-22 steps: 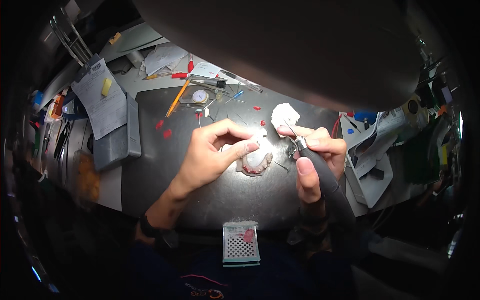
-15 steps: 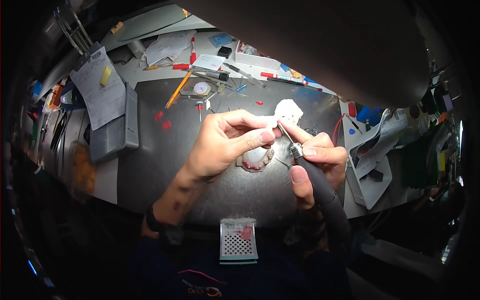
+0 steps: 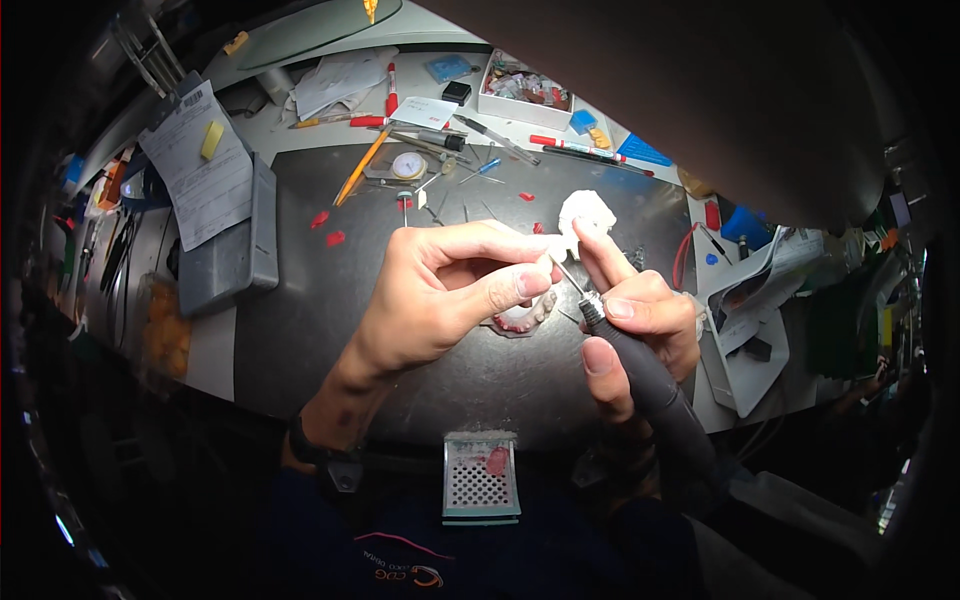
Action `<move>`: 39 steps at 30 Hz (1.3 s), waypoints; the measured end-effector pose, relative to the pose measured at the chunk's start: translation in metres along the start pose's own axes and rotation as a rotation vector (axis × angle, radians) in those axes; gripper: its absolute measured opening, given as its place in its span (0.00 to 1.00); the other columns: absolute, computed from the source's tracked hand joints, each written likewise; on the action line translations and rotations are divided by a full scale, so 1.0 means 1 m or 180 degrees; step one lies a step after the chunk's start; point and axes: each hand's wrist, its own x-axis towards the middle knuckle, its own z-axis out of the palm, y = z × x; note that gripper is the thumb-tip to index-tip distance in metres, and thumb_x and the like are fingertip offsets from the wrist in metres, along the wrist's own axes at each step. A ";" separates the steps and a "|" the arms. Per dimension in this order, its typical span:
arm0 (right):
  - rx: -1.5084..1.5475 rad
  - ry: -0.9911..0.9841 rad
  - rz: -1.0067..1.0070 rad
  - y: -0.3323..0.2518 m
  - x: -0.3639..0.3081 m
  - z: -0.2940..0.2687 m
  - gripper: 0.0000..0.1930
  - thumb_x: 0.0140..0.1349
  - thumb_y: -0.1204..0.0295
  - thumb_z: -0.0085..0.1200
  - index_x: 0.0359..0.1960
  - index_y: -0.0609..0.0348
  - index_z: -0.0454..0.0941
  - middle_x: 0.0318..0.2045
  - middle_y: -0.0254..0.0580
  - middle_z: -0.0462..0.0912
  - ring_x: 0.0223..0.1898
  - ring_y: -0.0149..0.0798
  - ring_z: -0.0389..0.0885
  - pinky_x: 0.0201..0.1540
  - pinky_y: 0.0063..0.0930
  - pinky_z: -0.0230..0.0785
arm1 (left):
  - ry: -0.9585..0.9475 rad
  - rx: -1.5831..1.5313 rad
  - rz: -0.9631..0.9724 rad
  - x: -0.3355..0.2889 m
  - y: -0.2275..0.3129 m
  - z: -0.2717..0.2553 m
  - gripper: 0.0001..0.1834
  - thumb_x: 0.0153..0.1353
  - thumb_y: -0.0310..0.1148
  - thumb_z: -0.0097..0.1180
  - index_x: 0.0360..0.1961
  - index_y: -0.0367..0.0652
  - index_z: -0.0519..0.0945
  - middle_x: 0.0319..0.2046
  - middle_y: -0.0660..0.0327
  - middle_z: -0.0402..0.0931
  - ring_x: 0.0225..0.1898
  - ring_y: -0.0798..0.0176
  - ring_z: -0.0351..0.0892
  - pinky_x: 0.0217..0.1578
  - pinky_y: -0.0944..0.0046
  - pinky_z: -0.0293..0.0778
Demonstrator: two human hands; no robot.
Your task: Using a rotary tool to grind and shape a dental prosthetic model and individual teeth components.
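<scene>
Your left hand [image 3: 430, 290] pinches a pale piece [image 3: 557, 246]; your right hand [image 3: 655, 312] grips the handpiece [image 3: 652, 375], tip [image 3: 572, 277] beside it: work looks underway, how much remains unclear

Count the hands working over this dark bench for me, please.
2: the left hand, pinching a small pale piece, and the right hand, holding a dark pen-shaped tool.
</scene>
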 end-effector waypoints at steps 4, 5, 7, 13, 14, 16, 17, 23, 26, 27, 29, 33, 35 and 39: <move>-0.0014 -0.0056 -0.0063 0.001 0.003 0.000 0.13 0.51 0.84 0.55 0.39 0.67 0.71 0.25 0.46 0.75 0.39 0.46 0.81 0.59 0.61 0.61 | -0.0015 -0.0107 -0.0152 0.001 0.001 -0.003 0.10 0.58 0.20 0.56 0.42 0.29 0.80 0.35 0.50 0.80 0.35 0.64 0.79 0.38 0.66 0.77; -0.0018 -0.0054 -0.0061 0.001 0.002 -0.001 0.13 0.51 0.84 0.55 0.39 0.67 0.71 0.25 0.46 0.75 0.39 0.46 0.81 0.59 0.61 0.61 | -0.0019 -0.0111 -0.0155 0.002 -0.001 -0.003 0.10 0.58 0.20 0.56 0.42 0.29 0.80 0.35 0.50 0.80 0.35 0.64 0.79 0.38 0.66 0.77; -0.0060 -0.0091 -0.0038 0.001 0.002 -0.002 0.13 0.51 0.84 0.56 0.39 0.67 0.72 0.25 0.46 0.76 0.40 0.49 0.81 0.59 0.60 0.62 | -0.0080 -0.0244 -0.0017 0.003 -0.006 -0.004 0.11 0.59 0.24 0.59 0.42 0.30 0.80 0.35 0.53 0.82 0.34 0.69 0.80 0.34 0.71 0.79; -0.0034 0.0047 -0.0079 0.000 -0.001 -0.001 0.13 0.51 0.84 0.56 0.39 0.68 0.72 0.25 0.47 0.76 0.41 0.52 0.81 0.58 0.59 0.63 | -0.0102 -0.0426 -0.0108 0.001 -0.007 -0.003 0.12 0.60 0.24 0.58 0.43 0.29 0.80 0.35 0.52 0.81 0.32 0.70 0.79 0.33 0.72 0.78; -0.0030 0.0053 -0.0075 0.000 -0.001 -0.002 0.13 0.51 0.84 0.56 0.39 0.68 0.72 0.25 0.47 0.76 0.41 0.52 0.81 0.58 0.59 0.63 | -0.0101 -0.0422 -0.0114 0.001 -0.006 -0.003 0.12 0.60 0.24 0.58 0.43 0.29 0.80 0.35 0.52 0.81 0.32 0.70 0.79 0.33 0.72 0.78; -0.0149 -0.0075 -0.0040 -0.001 -0.001 -0.003 0.12 0.50 0.84 0.56 0.38 0.67 0.72 0.26 0.47 0.77 0.42 0.52 0.81 0.58 0.58 0.64 | -0.0101 -0.0446 -0.0245 0.001 -0.005 -0.003 0.11 0.59 0.23 0.56 0.42 0.29 0.79 0.35 0.50 0.81 0.33 0.64 0.79 0.37 0.65 0.76; -0.0153 -0.0073 -0.0047 -0.002 -0.001 -0.003 0.12 0.50 0.84 0.56 0.38 0.67 0.72 0.26 0.47 0.77 0.42 0.52 0.81 0.58 0.58 0.64 | -0.0107 -0.0443 -0.0241 0.000 -0.004 -0.002 0.11 0.59 0.23 0.56 0.42 0.29 0.79 0.35 0.50 0.81 0.33 0.64 0.79 0.37 0.65 0.76; 0.0015 0.0271 -0.0083 0.002 -0.004 0.000 0.13 0.50 0.84 0.56 0.38 0.68 0.72 0.27 0.48 0.77 0.40 0.49 0.82 0.57 0.59 0.64 | -0.0195 -0.0652 -0.0398 0.002 -0.007 -0.004 0.11 0.60 0.23 0.55 0.43 0.29 0.79 0.35 0.50 0.81 0.33 0.64 0.79 0.37 0.65 0.76; -0.0038 -0.0068 -0.0076 0.001 -0.003 -0.003 0.13 0.49 0.85 0.56 0.38 0.69 0.72 0.27 0.48 0.77 0.36 0.45 0.82 0.57 0.60 0.64 | -0.0180 -0.0683 -0.0428 0.001 -0.006 -0.003 0.11 0.60 0.23 0.55 0.43 0.29 0.79 0.35 0.50 0.80 0.34 0.64 0.79 0.36 0.66 0.76; 0.0001 0.0046 -0.0104 0.002 -0.002 -0.001 0.13 0.49 0.85 0.55 0.38 0.69 0.72 0.26 0.47 0.76 0.35 0.43 0.82 0.57 0.60 0.65 | -0.0182 -0.0694 -0.0487 0.001 -0.005 -0.003 0.11 0.60 0.24 0.55 0.42 0.29 0.79 0.36 0.50 0.80 0.34 0.64 0.79 0.36 0.66 0.77; 0.0037 0.0160 -0.0133 0.001 -0.002 0.000 0.13 0.49 0.85 0.55 0.38 0.69 0.72 0.26 0.47 0.76 0.34 0.42 0.81 0.56 0.61 0.65 | -0.0187 -0.0706 -0.0545 0.001 -0.004 -0.004 0.10 0.61 0.24 0.54 0.42 0.29 0.79 0.36 0.50 0.80 0.34 0.64 0.79 0.36 0.66 0.77; -0.0069 -0.0007 -0.0117 -0.001 0.000 -0.002 0.13 0.50 0.85 0.55 0.39 0.69 0.72 0.26 0.47 0.76 0.35 0.45 0.82 0.56 0.60 0.65 | -0.0266 -0.0893 -0.0593 0.001 -0.007 -0.005 0.10 0.61 0.24 0.54 0.42 0.29 0.78 0.36 0.49 0.79 0.34 0.64 0.79 0.35 0.67 0.77; -0.0063 -0.0043 -0.0170 0.000 0.000 -0.002 0.13 0.50 0.85 0.55 0.39 0.69 0.72 0.26 0.47 0.76 0.35 0.46 0.82 0.56 0.60 0.65 | -0.0289 -0.0964 -0.0600 0.002 -0.008 -0.004 0.10 0.61 0.24 0.53 0.43 0.29 0.78 0.36 0.49 0.79 0.34 0.64 0.79 0.35 0.67 0.77; -0.0024 0.0028 -0.0146 -0.001 -0.002 -0.002 0.13 0.50 0.86 0.55 0.39 0.70 0.72 0.26 0.47 0.76 0.36 0.50 0.82 0.56 0.60 0.65 | -0.0332 -0.1019 -0.0713 0.002 -0.007 -0.006 0.10 0.62 0.24 0.53 0.43 0.30 0.78 0.36 0.50 0.79 0.35 0.64 0.80 0.34 0.68 0.78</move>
